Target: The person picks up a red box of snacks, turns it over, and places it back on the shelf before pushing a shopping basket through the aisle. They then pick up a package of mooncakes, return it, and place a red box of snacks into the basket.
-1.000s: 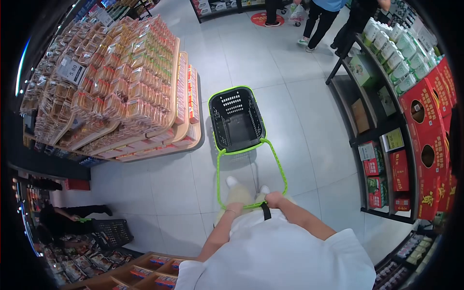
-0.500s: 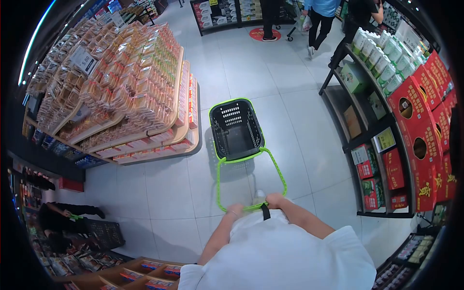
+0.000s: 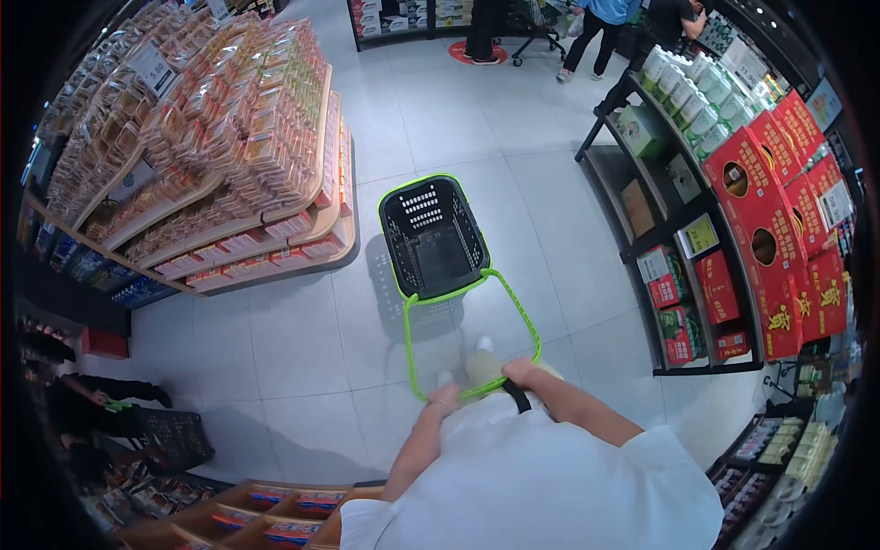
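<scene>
A black shopping basket (image 3: 435,240) with a bright green rim stands on the floor ahead of me, and nothing shows inside it. Its long green handle (image 3: 523,313) slopes back to my waist. My left hand (image 3: 445,396) is wrapped round the handle's near left corner, and my right hand (image 3: 519,369) grips its near right end. A dark strap (image 3: 516,394) hangs between the two hands. Below the handle, parts of my light shoes (image 3: 483,345) are visible.
To the left rises a tiered stand (image 3: 341,240) of packaged food. On the right is a dark shelf (image 3: 600,174) with bottles and red boxes (image 3: 779,238). Several people are ahead, one in a blue top (image 3: 607,9). Another person's dark basket (image 3: 179,438) is lower left.
The basket appears slightly further left and turned a little. Both side displays have shifted left in view. My hands keep their hold, and my feet show more. The person in blue has shifted.
</scene>
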`<state>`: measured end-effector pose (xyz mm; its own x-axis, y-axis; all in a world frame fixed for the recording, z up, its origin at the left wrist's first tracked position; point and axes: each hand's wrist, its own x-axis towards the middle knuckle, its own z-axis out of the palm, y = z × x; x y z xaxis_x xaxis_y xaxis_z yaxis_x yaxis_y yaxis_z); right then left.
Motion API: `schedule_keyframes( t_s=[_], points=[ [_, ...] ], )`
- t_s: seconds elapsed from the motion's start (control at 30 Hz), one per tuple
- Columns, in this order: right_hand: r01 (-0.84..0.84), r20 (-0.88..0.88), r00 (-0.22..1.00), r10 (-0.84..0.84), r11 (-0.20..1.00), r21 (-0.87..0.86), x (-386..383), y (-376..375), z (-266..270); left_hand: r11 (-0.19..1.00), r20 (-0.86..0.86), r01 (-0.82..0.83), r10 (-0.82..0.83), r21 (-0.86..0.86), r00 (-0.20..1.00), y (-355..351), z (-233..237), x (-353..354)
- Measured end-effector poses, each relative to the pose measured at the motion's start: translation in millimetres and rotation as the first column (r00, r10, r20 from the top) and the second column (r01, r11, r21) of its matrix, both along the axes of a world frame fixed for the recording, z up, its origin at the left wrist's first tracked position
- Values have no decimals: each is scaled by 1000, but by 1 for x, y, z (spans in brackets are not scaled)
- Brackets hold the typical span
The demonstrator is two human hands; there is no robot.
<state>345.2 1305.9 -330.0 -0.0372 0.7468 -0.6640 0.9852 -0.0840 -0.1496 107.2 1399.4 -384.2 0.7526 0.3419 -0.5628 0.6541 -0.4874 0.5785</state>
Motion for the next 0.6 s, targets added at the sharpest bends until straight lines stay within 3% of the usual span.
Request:
schedule_keyframes(
  t_s=[0.07,0.13,0.3,0.47,0.6],
  points=[
    [27,-38,999,-26,1000,16,-1,-9,17,997,-1,18,-18,-70,1000,-8,-17,1],
    [63,-18,998,-62,998,21,2,-14,18,997,-11,4,-5,-71,1000,-11,16,9],
    [106,-47,993,-104,994,26,10,-33,8,1000,-17,21,-21,-23,1000,-29,35,17],
    [42,-63,997,-36,994,97,23,-64,-12,998,-28,-58,59,36,998,-61,76,33],
    [-4,-51,999,11,991,131,41,-105,3,990,-106,-20,35,141,994,-97,39,48]
  ],
)
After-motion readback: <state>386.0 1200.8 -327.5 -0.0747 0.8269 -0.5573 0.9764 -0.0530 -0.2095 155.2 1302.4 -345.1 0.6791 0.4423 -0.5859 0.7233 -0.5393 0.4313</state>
